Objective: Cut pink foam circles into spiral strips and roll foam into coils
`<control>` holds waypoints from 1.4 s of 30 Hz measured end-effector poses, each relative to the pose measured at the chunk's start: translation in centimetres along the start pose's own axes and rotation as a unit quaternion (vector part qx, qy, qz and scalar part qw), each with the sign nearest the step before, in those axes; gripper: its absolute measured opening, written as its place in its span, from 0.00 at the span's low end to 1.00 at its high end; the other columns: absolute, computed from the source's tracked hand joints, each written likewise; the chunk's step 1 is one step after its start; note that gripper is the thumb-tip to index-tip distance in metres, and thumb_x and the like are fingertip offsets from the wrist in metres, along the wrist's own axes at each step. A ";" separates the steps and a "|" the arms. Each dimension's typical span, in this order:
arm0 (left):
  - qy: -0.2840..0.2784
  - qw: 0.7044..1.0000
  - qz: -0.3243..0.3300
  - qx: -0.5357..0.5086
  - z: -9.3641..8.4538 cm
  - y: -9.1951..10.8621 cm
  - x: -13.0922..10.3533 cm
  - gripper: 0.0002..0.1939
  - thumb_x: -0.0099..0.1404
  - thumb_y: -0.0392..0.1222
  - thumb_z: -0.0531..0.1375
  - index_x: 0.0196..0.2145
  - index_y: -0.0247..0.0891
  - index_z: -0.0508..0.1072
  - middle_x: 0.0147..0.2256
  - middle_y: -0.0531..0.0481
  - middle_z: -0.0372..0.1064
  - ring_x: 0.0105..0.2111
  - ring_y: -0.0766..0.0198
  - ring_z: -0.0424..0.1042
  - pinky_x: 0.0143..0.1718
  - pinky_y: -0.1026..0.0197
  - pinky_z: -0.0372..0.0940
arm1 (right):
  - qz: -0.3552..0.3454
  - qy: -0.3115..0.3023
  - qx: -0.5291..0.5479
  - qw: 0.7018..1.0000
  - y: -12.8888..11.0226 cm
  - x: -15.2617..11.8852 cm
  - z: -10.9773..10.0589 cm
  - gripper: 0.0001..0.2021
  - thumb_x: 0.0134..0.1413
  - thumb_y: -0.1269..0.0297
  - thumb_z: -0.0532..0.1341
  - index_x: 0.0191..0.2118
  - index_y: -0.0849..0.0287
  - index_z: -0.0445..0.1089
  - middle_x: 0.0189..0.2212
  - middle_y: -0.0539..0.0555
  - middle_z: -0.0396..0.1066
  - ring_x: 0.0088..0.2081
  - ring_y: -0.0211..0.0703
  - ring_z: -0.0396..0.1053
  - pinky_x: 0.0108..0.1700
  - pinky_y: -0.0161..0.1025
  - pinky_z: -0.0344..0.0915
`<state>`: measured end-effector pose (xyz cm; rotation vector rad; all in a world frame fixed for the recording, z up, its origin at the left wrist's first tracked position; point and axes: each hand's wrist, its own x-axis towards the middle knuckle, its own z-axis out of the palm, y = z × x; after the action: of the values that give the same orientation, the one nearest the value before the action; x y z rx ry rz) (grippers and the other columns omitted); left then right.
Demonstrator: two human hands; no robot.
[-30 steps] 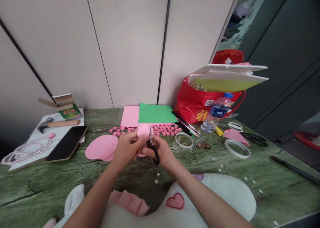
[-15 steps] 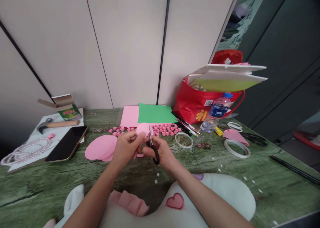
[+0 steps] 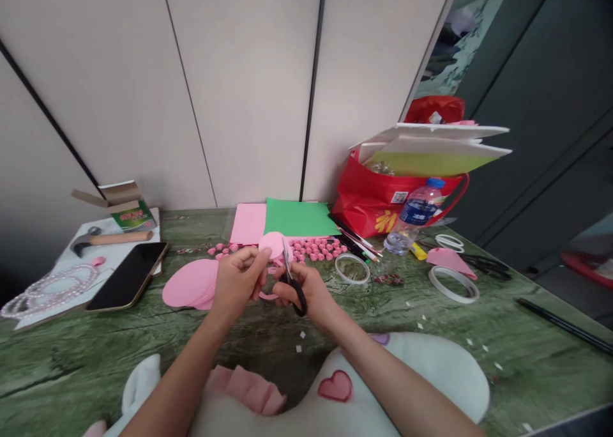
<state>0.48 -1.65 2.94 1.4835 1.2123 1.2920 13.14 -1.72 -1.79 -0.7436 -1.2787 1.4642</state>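
Pinched in my left hand (image 3: pixel 242 276) is a small pink paper circle (image 3: pixel 272 242), held up above the table. My right hand (image 3: pixel 306 290) grips black-handled scissors (image 3: pixel 297 296) with the blades pointing up, at the right edge of the circle. Whether the blades are cutting into the paper I cannot tell. Just left of my left hand lies a stack of larger pink paper circles (image 3: pixel 190 285). Behind my hands several small pink roses or hearts (image 3: pixel 318 249) lie in rows. A curved pink paper strip (image 3: pixel 267 295) shows partly below the hands.
Pink paper (image 3: pixel 249 223) and green paper (image 3: pixel 299 218) lie by the wall. To the right are tape rolls (image 3: pixel 453 285), a water bottle (image 3: pixel 416 216) and a red bag (image 3: pixel 364 197). At left are a phone (image 3: pixel 129 276), a hammer (image 3: pixel 112 237) and bead strings (image 3: pixel 57 288). A white plush (image 3: pixel 426 373) lies in front.
The small pink circle has shifted slightly left and up and shows more of its face. My left hand has turned a little, while the scissors stay nearly in place.
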 end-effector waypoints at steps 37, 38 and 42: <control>-0.068 0.996 -0.002 0.055 0.1 -0.5 0.0 0.17 0.54 0.47 0.55 0.13 0.35 0.61 0.07 0.60 0.54 0.06 0.75 0.52 0.07 0.71 0.43 | -0.009 -0.035 0.011 0.999 -0.3 0.0 0.2 0.20 0.31 0.56 0.66 0.32 0.60 0.62 0.23 0.48 0.64 0.23 0.33 0.62 0.27 0.33 0.59; -0.066 0.996 -0.002 0.054 0.1 -0.6 0.1 0.17 0.54 0.47 0.55 0.14 0.35 0.61 0.07 0.60 0.54 0.06 0.75 0.53 0.07 0.71 0.44 | -0.008 -0.035 0.008 0.999 -0.3 0.0 0.2 0.20 0.32 0.56 0.66 0.32 0.60 0.62 0.23 0.48 0.64 0.23 0.33 0.61 0.27 0.32 0.59; -0.062 0.997 0.001 0.048 0.0 -0.7 0.1 0.18 0.55 0.47 0.55 0.13 0.35 0.60 0.07 0.59 0.55 0.06 0.75 0.53 0.08 0.72 0.44 | -0.014 -0.020 -0.012 1.000 -0.3 0.0 0.1 0.18 0.32 0.56 0.66 0.29 0.61 0.63 0.19 0.46 0.62 0.20 0.30 0.58 0.23 0.30 0.56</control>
<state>0.37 -1.39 2.27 1.6089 1.2055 1.1397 13.14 -1.73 -1.48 -0.7137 -1.3339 1.4503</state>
